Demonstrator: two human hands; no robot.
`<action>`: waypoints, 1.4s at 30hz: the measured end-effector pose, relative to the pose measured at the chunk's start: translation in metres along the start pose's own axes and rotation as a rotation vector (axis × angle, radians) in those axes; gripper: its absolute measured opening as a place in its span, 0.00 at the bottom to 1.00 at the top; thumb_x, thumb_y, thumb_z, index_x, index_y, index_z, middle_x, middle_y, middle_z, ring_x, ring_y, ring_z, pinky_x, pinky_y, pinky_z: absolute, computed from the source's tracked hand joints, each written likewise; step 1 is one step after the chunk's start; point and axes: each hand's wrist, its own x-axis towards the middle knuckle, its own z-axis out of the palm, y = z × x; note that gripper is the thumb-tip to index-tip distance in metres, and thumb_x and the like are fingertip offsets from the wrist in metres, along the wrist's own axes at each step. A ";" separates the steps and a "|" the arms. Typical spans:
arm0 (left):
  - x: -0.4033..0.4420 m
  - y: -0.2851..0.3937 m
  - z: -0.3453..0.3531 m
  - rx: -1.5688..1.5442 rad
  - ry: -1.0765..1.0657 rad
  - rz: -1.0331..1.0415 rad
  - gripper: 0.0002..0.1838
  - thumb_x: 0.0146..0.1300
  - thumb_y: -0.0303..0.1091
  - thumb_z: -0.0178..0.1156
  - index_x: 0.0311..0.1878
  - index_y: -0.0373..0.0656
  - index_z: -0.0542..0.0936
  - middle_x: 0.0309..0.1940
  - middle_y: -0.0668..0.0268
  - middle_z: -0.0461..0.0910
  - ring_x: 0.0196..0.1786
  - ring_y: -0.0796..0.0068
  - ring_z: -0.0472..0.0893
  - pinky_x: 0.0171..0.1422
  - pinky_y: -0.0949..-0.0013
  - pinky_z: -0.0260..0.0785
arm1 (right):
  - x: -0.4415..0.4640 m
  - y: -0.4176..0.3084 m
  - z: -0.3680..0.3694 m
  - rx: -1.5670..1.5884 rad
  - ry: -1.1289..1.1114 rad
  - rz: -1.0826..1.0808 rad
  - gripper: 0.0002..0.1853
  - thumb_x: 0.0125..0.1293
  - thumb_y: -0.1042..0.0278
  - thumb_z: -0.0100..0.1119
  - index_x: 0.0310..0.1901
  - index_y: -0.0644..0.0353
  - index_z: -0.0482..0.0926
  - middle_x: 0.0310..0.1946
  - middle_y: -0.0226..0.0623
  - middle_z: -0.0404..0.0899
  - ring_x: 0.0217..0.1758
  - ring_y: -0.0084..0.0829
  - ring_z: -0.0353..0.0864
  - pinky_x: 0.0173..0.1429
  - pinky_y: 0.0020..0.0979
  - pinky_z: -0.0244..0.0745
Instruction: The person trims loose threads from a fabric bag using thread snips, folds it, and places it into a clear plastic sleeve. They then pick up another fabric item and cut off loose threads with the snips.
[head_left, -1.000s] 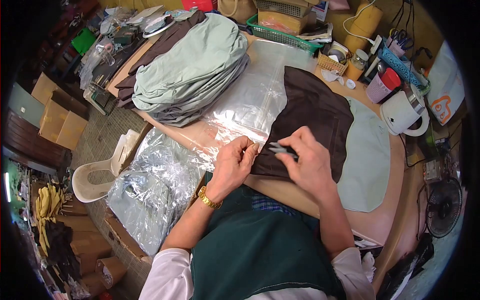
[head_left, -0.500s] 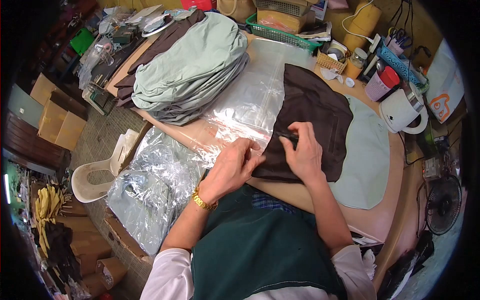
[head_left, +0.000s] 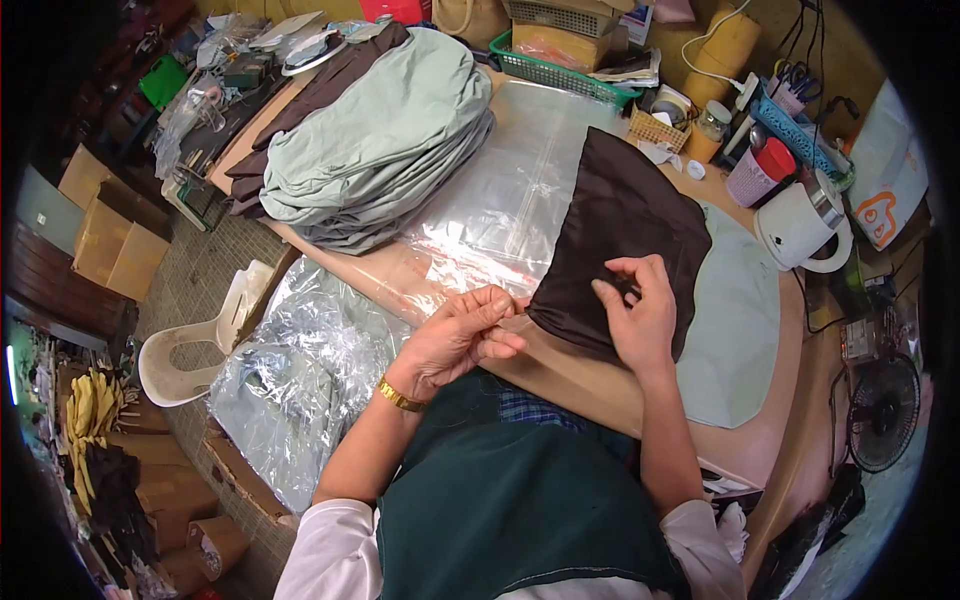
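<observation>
A dark brown cloth piece (head_left: 630,220) lies over the right edge of clear plastic bags (head_left: 510,170) and part of a pale green cloth piece (head_left: 738,320). My left hand (head_left: 462,338) is at the brown cloth's lower left corner, thumb and forefinger pinched on that corner, other fingers loosely curled. Over the brown cloth's lower right part is my right hand (head_left: 640,308), its thumb and forefinger curved with a gap between them. Something small and dark shows near its palm, mostly hidden by the fingers.
A tall pile of pale green cloth (head_left: 370,130) stands at the upper left. Plastic-wrapped cloth (head_left: 300,370) and a white chair (head_left: 190,360) are left of the table. Along the back right are a green basket (head_left: 560,75), a pink cup (head_left: 750,180) and a white kettle (head_left: 795,225).
The brown cloth's lower left corner has been drawn in and gathered toward my left hand. My right hand has moved right and down; the grey tool seen in it earlier is now mostly hidden.
</observation>
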 end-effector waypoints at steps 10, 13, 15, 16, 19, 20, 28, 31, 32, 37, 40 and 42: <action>-0.006 -0.002 0.013 0.124 -0.079 0.070 0.12 0.75 0.37 0.51 0.43 0.36 0.74 0.40 0.59 0.80 0.47 0.63 0.86 0.49 0.74 0.82 | -0.008 -0.063 -0.010 -0.103 -0.172 -0.410 0.16 0.47 0.73 0.71 0.35 0.56 0.73 0.30 0.33 0.72 0.25 0.38 0.76 0.31 0.37 0.70; -0.006 -0.003 0.014 0.178 -0.075 0.091 0.12 0.75 0.38 0.51 0.43 0.36 0.73 0.40 0.59 0.80 0.47 0.64 0.86 0.49 0.74 0.82 | -0.008 -0.064 -0.009 -0.143 -0.184 -0.422 0.15 0.48 0.74 0.71 0.34 0.56 0.72 0.30 0.33 0.72 0.25 0.38 0.76 0.30 0.37 0.70; -0.007 -0.003 0.014 0.208 -0.081 0.096 0.12 0.75 0.38 0.51 0.42 0.37 0.73 0.41 0.59 0.80 0.47 0.65 0.86 0.49 0.74 0.82 | -0.008 -0.065 -0.009 -0.166 -0.183 -0.457 0.14 0.49 0.73 0.70 0.34 0.56 0.72 0.29 0.33 0.72 0.24 0.37 0.75 0.30 0.37 0.69; -0.007 -0.003 0.014 0.218 -0.075 0.095 0.12 0.75 0.37 0.51 0.42 0.37 0.73 0.41 0.58 0.80 0.47 0.65 0.86 0.49 0.74 0.82 | -0.009 -0.065 -0.008 -0.166 -0.182 -0.456 0.14 0.49 0.73 0.70 0.34 0.56 0.72 0.29 0.33 0.72 0.24 0.37 0.75 0.30 0.37 0.69; -0.009 -0.001 0.021 0.239 -0.059 0.102 0.12 0.75 0.38 0.51 0.41 0.37 0.73 0.42 0.57 0.81 0.47 0.66 0.86 0.49 0.73 0.82 | -0.010 -0.058 -0.004 -0.178 -0.203 -0.449 0.13 0.51 0.73 0.69 0.34 0.57 0.72 0.30 0.34 0.72 0.25 0.38 0.76 0.31 0.36 0.70; -0.010 -0.001 0.024 0.250 -0.049 0.110 0.12 0.75 0.38 0.51 0.40 0.38 0.72 0.41 0.57 0.81 0.46 0.66 0.86 0.50 0.73 0.82 | -0.009 -0.055 0.000 -0.105 -0.178 -0.391 0.14 0.52 0.71 0.70 0.35 0.58 0.73 0.30 0.34 0.72 0.26 0.38 0.76 0.33 0.36 0.70; -0.008 0.000 -0.013 0.636 0.394 0.479 0.09 0.67 0.34 0.60 0.41 0.38 0.76 0.61 0.44 0.73 0.67 0.57 0.70 0.69 0.59 0.62 | 0.012 0.006 0.018 0.172 -0.529 0.081 0.12 0.58 0.66 0.72 0.33 0.65 0.80 0.30 0.28 0.71 0.28 0.23 0.68 0.37 0.26 0.67; -0.017 0.028 -0.002 1.520 0.960 1.214 0.18 0.55 0.31 0.68 0.50 0.41 0.80 0.68 0.43 0.63 0.72 0.48 0.59 0.74 0.55 0.51 | 0.008 0.015 0.029 0.275 -0.444 0.084 0.10 0.59 0.70 0.69 0.40 0.64 0.82 0.34 0.33 0.75 0.35 0.24 0.76 0.42 0.27 0.71; -0.023 0.034 -0.012 1.522 0.962 1.211 0.18 0.55 0.31 0.68 0.50 0.41 0.80 0.68 0.43 0.63 0.72 0.48 0.59 0.74 0.55 0.51 | 0.007 0.014 0.034 0.329 -0.351 0.001 0.10 0.59 0.70 0.68 0.41 0.63 0.82 0.36 0.37 0.78 0.38 0.28 0.81 0.43 0.29 0.73; -0.060 0.060 -0.062 1.573 0.886 0.822 0.23 0.52 0.25 0.68 0.54 0.47 0.80 0.64 0.52 0.71 0.67 0.44 0.66 0.73 0.50 0.53 | -0.002 0.015 0.055 0.009 -0.532 -0.258 0.14 0.54 0.77 0.69 0.43 0.60 0.80 0.42 0.39 0.79 0.46 0.40 0.82 0.48 0.34 0.76; -0.060 0.062 -0.004 1.786 1.238 1.029 0.16 0.53 0.26 0.68 0.47 0.44 0.83 0.49 0.56 0.82 0.59 0.50 0.75 0.68 0.54 0.61 | -0.001 0.031 0.060 -0.009 -0.534 -0.232 0.16 0.55 0.74 0.70 0.46 0.59 0.79 0.40 0.40 0.81 0.44 0.41 0.83 0.45 0.38 0.77; -0.064 0.054 -0.018 1.415 0.708 0.661 0.11 0.60 0.29 0.65 0.46 0.37 0.83 0.36 0.59 0.84 0.40 0.70 0.82 0.46 0.67 0.72 | -0.001 0.023 0.060 0.117 -0.424 -0.224 0.16 0.54 0.75 0.70 0.46 0.58 0.79 0.35 0.38 0.81 0.39 0.37 0.83 0.43 0.35 0.77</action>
